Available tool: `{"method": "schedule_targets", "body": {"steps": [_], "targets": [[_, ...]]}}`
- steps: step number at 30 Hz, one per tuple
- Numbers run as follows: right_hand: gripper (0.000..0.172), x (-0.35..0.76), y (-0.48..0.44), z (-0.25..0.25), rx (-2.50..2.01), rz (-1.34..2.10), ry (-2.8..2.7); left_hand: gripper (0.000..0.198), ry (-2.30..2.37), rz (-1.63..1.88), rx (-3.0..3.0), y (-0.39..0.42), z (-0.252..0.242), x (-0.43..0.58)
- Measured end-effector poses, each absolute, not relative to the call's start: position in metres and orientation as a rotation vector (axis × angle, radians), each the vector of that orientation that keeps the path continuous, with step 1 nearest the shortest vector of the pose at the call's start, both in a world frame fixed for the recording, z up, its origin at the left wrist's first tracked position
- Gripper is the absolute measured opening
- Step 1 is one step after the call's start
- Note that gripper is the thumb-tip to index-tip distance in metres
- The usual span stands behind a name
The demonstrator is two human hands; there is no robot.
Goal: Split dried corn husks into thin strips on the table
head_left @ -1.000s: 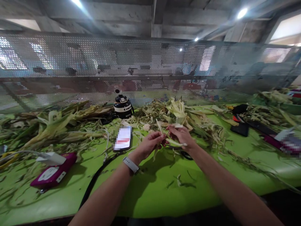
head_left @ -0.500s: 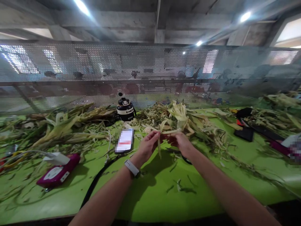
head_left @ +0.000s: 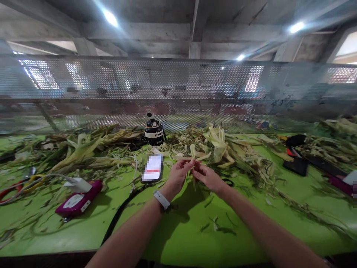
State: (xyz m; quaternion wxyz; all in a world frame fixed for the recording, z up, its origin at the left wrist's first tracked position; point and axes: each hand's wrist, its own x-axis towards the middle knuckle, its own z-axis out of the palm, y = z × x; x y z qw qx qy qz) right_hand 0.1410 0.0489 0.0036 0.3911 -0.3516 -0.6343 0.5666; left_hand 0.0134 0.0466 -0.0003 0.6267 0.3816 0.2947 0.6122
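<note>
My left hand [head_left: 180, 172] and my right hand [head_left: 205, 176] meet over the green table, fingertips pinched close together. Between them is a pale strip of corn husk [head_left: 193, 152]; one end sticks up above the fingers and a thin part hangs below. Both hands are closed on it, though the fingers hide its middle. Just behind lies a heap of dried corn husks [head_left: 219, 143]. Close to my right forearm, the dark handle loop of scissors [head_left: 228, 181] shows on the table. A phone [head_left: 152, 168] with a lit screen lies left of my left hand.
A black and cream bottle [head_left: 154, 134] stands at the back before a perforated metal screen [head_left: 178, 80]. Left are a purple power bank [head_left: 79, 199] with a white plug, red-handled scissors [head_left: 11, 191] and more husks [head_left: 83, 152]. A dark flat object [head_left: 295, 166] lies right.
The fingers of my two hands have come closer together around the husk strip, which stands up more above them. My right hand has turned and lowered slightly. The whole view has shifted a little.
</note>
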Motion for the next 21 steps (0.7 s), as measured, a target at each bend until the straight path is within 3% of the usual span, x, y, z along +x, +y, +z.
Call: {"method": "schedule_targets", "body": {"steps": [9,17,21], "targets": [[0.042,0.147,0.042,0.014,-0.911,1.485,-1.737,0.024,0.750,1.473,0.861,0.044,0.008,0.010],[0.047,0.153,0.054,0.008,-1.025,1.531,-1.396,0.015,0.675,1.370,0.672,0.050,0.013,0.002],[0.046,0.155,0.056,0.006,-1.011,1.543,-1.294,0.024,0.720,1.215,0.767,0.045,0.010,0.005]]}}
